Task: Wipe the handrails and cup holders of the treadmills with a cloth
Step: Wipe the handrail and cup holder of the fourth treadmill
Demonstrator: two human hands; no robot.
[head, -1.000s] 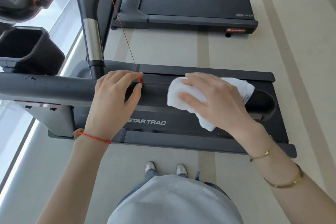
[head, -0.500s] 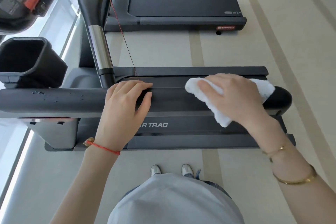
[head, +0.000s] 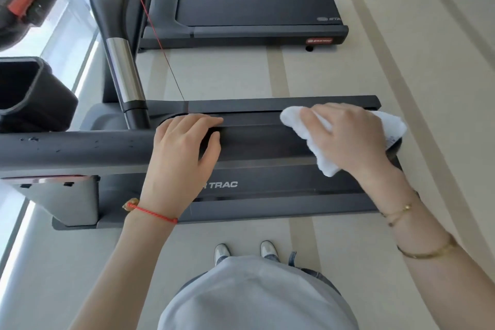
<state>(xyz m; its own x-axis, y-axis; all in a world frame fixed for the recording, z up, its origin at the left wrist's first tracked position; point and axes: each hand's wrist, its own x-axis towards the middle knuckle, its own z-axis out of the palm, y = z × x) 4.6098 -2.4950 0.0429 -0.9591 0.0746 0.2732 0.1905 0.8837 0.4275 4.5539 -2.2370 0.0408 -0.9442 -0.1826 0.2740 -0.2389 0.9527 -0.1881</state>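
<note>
Floor (head: 375, 88): pale beige w/ darker tan stripes running away from the viewer. Near treadmill (head: 267, 209) sits directly on it, dark grey deck lying across the view, "TRAC" lettering visible on the side rail. 2nd treadmill (head: 254, 8) further back, also on the floor, parallel to the 1st, a bare strip of floor between them; red logo badge at its right end. Person's two light shoes (head: 222, 252) on the floor just in front of the near deck. Bright glass strip along the floor's left edge.
</note>
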